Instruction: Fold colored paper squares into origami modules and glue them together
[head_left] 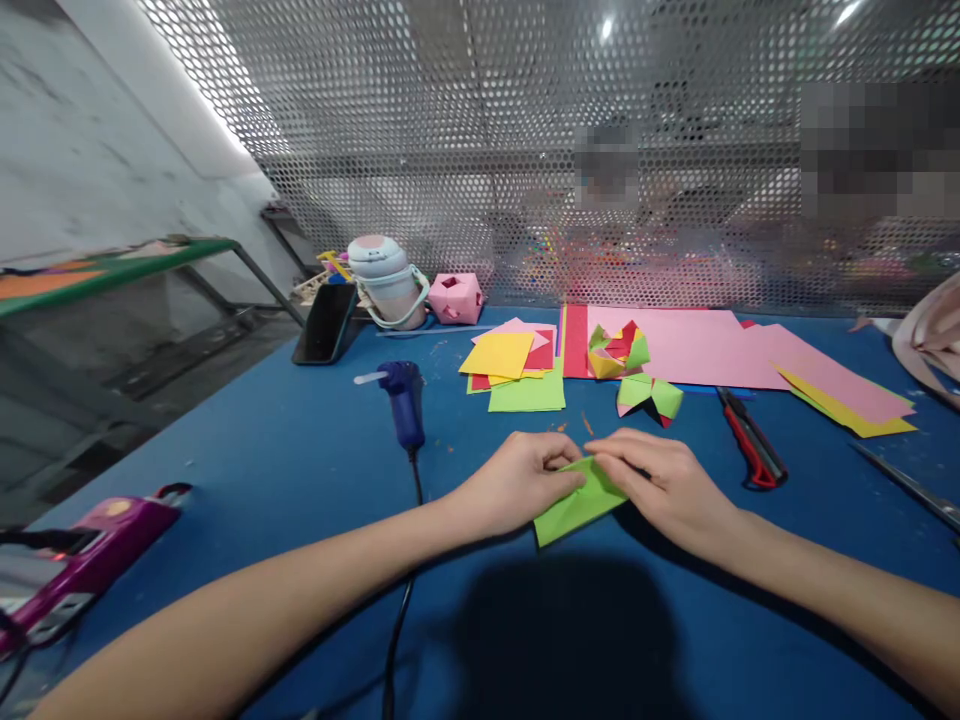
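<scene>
A folded piece of green paper (581, 508) lies on the blue table between my two hands. My left hand (529, 482) grips its upper left edge, thumb on top and fingers curled behind. From the other side, my right hand (660, 485) pinches the upper right edge between thumb and fingers. Just beyond them sit a green folded paper unit (649, 398) and a folded piece in red, yellow and green (619, 350). A stack of square coloured papers, with a yellow sheet (499, 355) on top, lies farther back.
A blue glue gun (405, 405) with its cord lies left of my hands. Rightward are a red utility knife (752, 440), scissors (911, 490) and pink sheets (675, 345). A phone (326, 323), bottle (386, 285), pink paper cube (456, 298) and power strip (97, 560) are leftward.
</scene>
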